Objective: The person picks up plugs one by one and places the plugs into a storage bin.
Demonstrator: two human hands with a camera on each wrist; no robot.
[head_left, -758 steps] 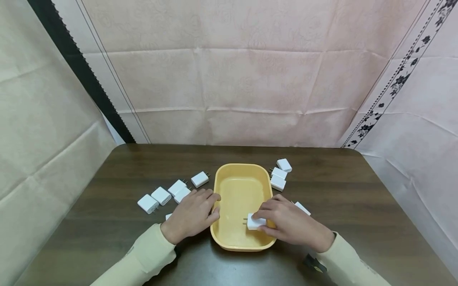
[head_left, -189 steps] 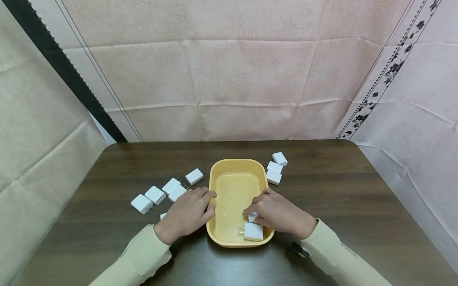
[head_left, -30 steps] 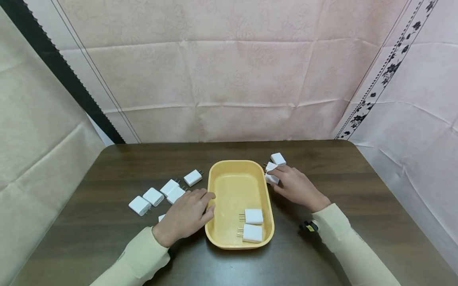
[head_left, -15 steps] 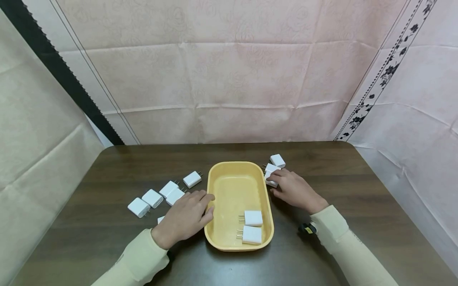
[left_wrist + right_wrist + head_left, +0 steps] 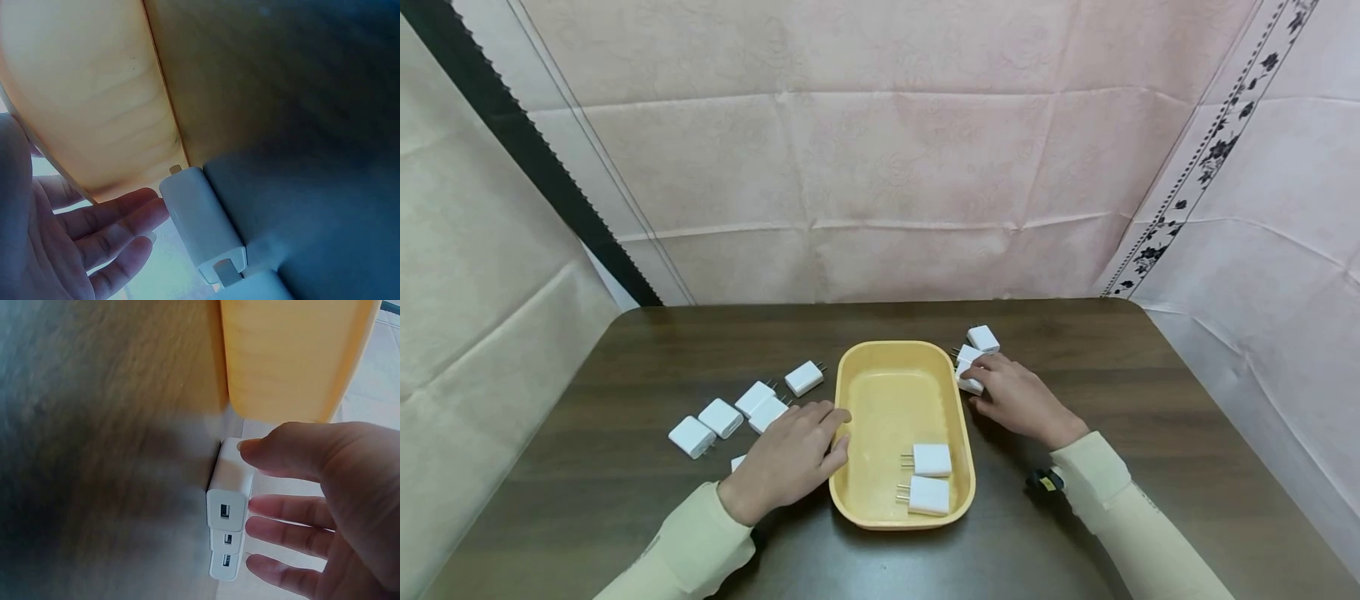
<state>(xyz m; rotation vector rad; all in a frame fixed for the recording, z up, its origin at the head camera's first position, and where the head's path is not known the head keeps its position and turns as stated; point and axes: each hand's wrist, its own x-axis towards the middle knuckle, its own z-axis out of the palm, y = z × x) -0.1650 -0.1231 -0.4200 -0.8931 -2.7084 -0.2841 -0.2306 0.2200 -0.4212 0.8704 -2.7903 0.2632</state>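
A yellow tray [image 5: 957, 467] stands on the table, with one white charger [image 5: 932, 460] and another white charger [image 5: 928, 497] side by side at its near right, prongs pointing left. Fingers of my left hand [image 5: 786, 458] rest on the tray's left rim. In the left wrist view their tips are beside a white charger [image 5: 203, 222] outside the tray. Beyond the tray's right side, my right hand [image 5: 1018, 397] touches the nearest of three chargers. In the right wrist view the thumb lies against that charger [image 5: 228, 481], the other fingers fairly straight; no firm pinch shows.
Several white chargers [image 5: 720, 417] lie on the brown table [image 5: 640, 500] left of the tray, one partly hidden by my left hand. The farthest right-hand charger [image 5: 982, 338] sits close to another. A pale cloth [image 5: 880, 200] hangs behind the table.
Two chargers now lie in the tray; 25 seconds ago one was held over it. My right hand has left the tray for the chargers at the right and barely moved in the last second.
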